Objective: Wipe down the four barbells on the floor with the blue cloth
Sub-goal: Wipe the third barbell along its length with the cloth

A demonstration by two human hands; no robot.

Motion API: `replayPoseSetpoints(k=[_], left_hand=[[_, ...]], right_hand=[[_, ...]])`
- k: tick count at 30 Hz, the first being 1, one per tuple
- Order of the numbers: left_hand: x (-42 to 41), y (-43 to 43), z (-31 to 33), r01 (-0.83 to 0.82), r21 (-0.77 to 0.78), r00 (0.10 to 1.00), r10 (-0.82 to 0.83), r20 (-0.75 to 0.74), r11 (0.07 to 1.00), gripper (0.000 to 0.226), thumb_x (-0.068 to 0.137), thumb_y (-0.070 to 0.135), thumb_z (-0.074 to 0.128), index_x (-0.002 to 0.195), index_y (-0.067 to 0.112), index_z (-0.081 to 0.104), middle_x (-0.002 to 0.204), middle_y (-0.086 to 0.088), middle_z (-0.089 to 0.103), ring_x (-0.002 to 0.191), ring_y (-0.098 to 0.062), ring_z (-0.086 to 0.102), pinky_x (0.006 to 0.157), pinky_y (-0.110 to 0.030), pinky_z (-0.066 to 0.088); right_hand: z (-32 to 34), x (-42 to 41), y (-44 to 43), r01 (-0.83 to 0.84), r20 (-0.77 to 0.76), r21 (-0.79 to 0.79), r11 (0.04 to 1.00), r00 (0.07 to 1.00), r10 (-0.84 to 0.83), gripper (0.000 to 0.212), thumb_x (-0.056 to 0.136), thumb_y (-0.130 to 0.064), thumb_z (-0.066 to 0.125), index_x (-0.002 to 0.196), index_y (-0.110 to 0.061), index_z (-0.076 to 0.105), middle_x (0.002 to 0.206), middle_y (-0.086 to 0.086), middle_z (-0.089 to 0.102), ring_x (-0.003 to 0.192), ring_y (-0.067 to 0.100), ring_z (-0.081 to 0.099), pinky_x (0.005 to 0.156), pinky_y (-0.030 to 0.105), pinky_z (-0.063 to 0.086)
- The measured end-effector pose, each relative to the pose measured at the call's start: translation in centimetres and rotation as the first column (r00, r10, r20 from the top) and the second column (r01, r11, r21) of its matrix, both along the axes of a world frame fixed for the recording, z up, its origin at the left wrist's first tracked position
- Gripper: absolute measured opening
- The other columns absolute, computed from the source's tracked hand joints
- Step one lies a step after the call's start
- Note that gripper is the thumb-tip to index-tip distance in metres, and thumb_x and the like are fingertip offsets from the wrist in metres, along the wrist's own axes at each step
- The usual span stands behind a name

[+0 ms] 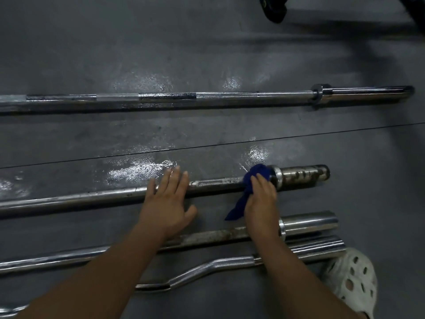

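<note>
Two-handed on second barbell (92, 199) from 12 o'clock: pinning with left hand (169, 199), fingers (174, 178) straight, together, probably against rolling; at 3 o'clock, gripping blue cloth (255, 178) round it, right hand (262, 199) fingers curled.

This looks like a gym, the part where people lift weights. Four long metal lifting bars lie side by side. One bar (92, 199) is under the left hand (165, 201) and the right hand (262, 199). A longer bar (207, 97) lies well past the fingers. A thick-ended bar (207, 238) and a wavy bar (207, 268) lie under the arms. The floor (207, 42) is dark grey like gym mats, with a thin join line (207, 146) just past the hands. Far beyond the right hand is a black machine leg (273, 10).
</note>
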State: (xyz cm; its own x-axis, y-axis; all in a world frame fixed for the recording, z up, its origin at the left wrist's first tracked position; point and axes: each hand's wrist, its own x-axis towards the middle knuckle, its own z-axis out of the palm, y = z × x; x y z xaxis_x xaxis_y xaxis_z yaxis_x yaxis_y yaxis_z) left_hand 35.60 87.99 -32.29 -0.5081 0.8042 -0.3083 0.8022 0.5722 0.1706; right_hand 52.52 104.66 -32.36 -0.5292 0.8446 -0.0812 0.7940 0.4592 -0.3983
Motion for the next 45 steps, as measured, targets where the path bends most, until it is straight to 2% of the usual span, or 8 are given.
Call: replayPoseSetpoints(k=[9,14,19,23,30,36,41,45], left_hand=[[-0.6,-0.4,-0.7,0.024,0.007,0.998,-0.023,-0.055,1.0,0.092,0.076,0.06,0.04,0.153,0.011,0.034,0.162,-0.012,0.024,0.148,-0.03,0.025,0.117,-0.057,0.019],[-1.2,-0.1,-0.9,0.016,0.009,0.998,-0.016,-0.057,1.0,0.093,0.077,0.064,0.035,0.155,0.013,0.031,0.163,-0.01,0.024,0.149,-0.028,0.023,0.118,-0.056,0.013],[-1.5,0.5,-1.1,-0.005,0.002,0.999,0.005,-0.05,1.0,0.094,0.075,0.063,0.033,0.156,0.014,0.028,0.163,-0.01,0.023,0.15,-0.029,0.019,0.118,-0.058,0.013],[-1.3,0.7,-0.8,0.012,0.013,0.997,-0.011,-0.07,1.0,0.094,0.074,0.063,0.04,0.155,0.015,0.029,0.162,-0.011,0.024,0.15,-0.031,0.021,0.118,-0.058,0.014],[0.0,1.2,-0.8,0.005,0.016,0.998,-0.004,-0.056,1.0,0.093,0.077,0.064,0.033,0.157,0.017,0.024,0.164,-0.01,0.02,0.151,-0.029,0.017,0.118,-0.058,0.015],[-0.4,1.3,-0.9,0.005,0.011,0.999,-0.004,-0.048,1.0,0.094,0.076,0.064,0.032,0.157,0.018,0.025,0.164,-0.009,0.019,0.151,-0.028,0.016,0.119,-0.058,0.013],[-0.9,1.7,-0.9,0.019,0.042,0.999,-0.018,-0.029,0.999,0.09,0.078,0.063,0.032,0.151,0.011,0.037,0.162,-0.012,0.024,0.15,-0.029,0.022,0.119,-0.057,0.013],[-1.2,1.7,-0.9,0.021,0.032,0.999,-0.02,-0.034,0.999,0.098,0.073,0.064,0.033,0.156,0.014,0.025,0.164,-0.009,0.019,0.151,-0.027,0.017,0.119,-0.056,0.013]], right_hand=[[0.1,-7.0,-1.9,-0.443,-0.026,0.053,0.895,0.895,0.445,0.043,0.082,0.0,0.06,0.124,-0.011,0.061,0.129,0.004,0.06,0.118,0.033,0.05,0.093,0.043,0.051],[0.4,-2.7,1.5,0.146,-0.046,0.015,0.989,0.988,-0.146,0.039,0.087,0.001,0.057,0.125,-0.01,0.063,0.131,0.009,0.05,0.118,0.026,0.042,0.1,0.029,0.038],[1.5,-8.3,-2.6,-0.317,-0.208,-0.133,0.939,0.935,0.287,0.043,0.083,-0.003,0.053,0.124,-0.013,0.061,0.12,0.007,0.056,0.108,0.023,0.05,0.1,0.034,0.042],[3.1,-7.2,1.7,0.027,-0.361,-0.195,0.98,0.927,-0.098,0.047,0.088,0.003,0.049,0.128,-0.021,0.055,0.125,-0.005,0.051,0.111,0.002,0.05,0.098,0.017,0.04],[0.4,-3.8,0.9,-0.084,0.174,-0.035,0.996,0.981,0.088,0.065,0.089,-0.049,0.056,0.143,-0.02,0.037,0.159,0.009,0.016,0.146,0.033,0.011,0.114,0.052,0.028],[-0.2,-4.6,1.8,0.05,-0.077,0.084,0.995,0.996,-0.044,0.034,0.087,-0.028,0.053,0.11,-0.009,0.07,0.125,0.009,0.064,0.114,0.031,0.057,0.098,0.046,0.045],[0.5,-8.8,-3.9,-0.463,-0.047,0.05,0.885,0.884,0.465,0.033,0.08,-0.017,0.065,0.113,-0.014,0.069,0.13,0.006,0.062,0.119,0.027,0.055,0.104,0.042,0.041],[0.3,-4.5,3.3,-0.122,-0.017,0.17,0.978,0.992,0.127,0.03,0.078,-0.002,0.063,0.107,-0.007,0.07,0.118,0.011,0.067,0.108,0.032,0.058,0.096,0.041,0.046]])
